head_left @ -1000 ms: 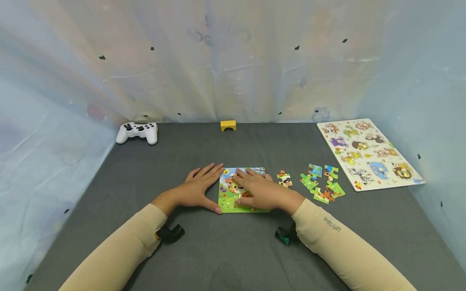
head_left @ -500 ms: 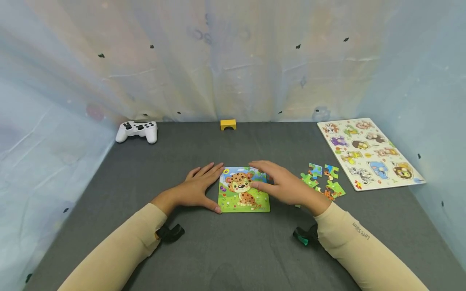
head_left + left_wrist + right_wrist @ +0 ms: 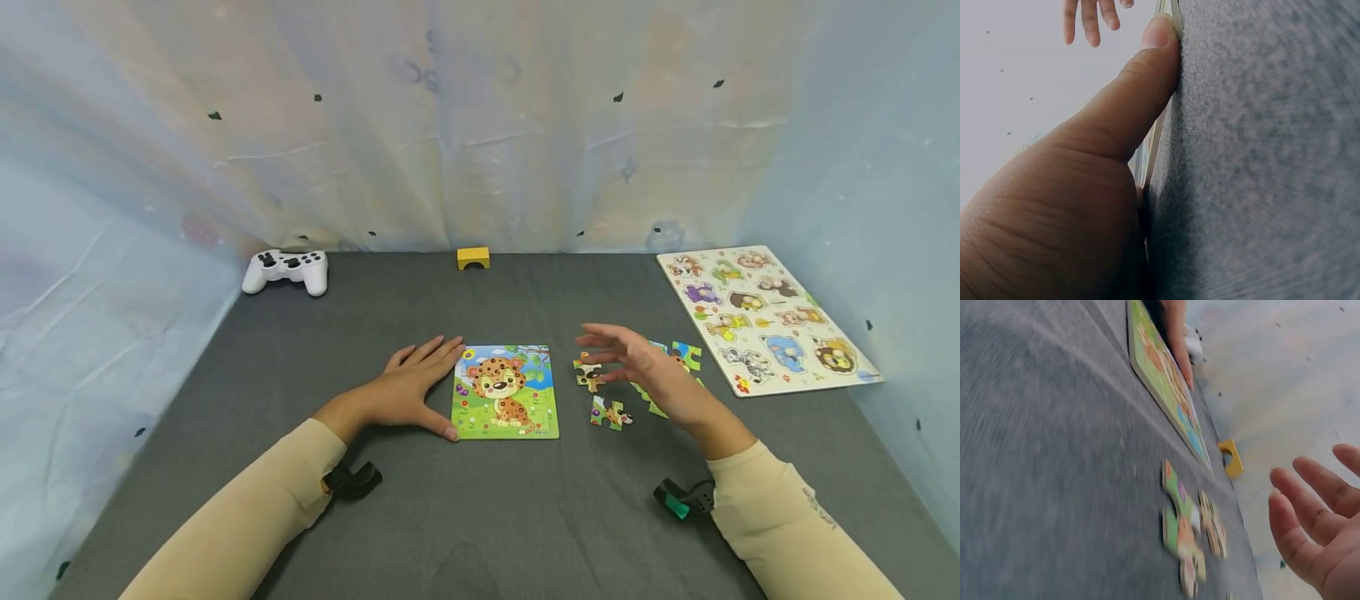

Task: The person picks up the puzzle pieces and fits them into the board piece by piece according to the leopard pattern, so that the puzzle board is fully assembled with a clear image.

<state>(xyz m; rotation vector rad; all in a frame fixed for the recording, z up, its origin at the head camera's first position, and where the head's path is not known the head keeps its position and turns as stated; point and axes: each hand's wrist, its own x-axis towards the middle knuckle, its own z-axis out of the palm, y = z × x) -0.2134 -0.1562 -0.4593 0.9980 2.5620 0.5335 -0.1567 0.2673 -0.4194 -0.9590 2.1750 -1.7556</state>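
Note:
A square leopard puzzle board (image 3: 504,398) lies flat on the dark table in the head view. My left hand (image 3: 408,392) rests along its left side with the fingers spread; thumb and fingertips touch its edge. Over the loose pieces to the right hovers my right hand (image 3: 648,371), its fingers extended and holding nothing. Two puzzle pieces, one upper (image 3: 587,372) and one lower (image 3: 611,413), lie between the board and that hand. Further pieces (image 3: 686,355) are partly hidden behind it. In the right wrist view, the lower piece (image 3: 1180,528) lies flat, apart from the right hand (image 3: 1325,528).
A white game controller (image 3: 286,272) sits at the back left. At the back middle stands a yellow arch block (image 3: 473,258). A large animal peg board (image 3: 767,321) lies at the right against the blue side curtain.
My right hand has lifted off the leopard board and moved right, over the loose pieces. The board's picture now shows in full. My left hand stays where it was.

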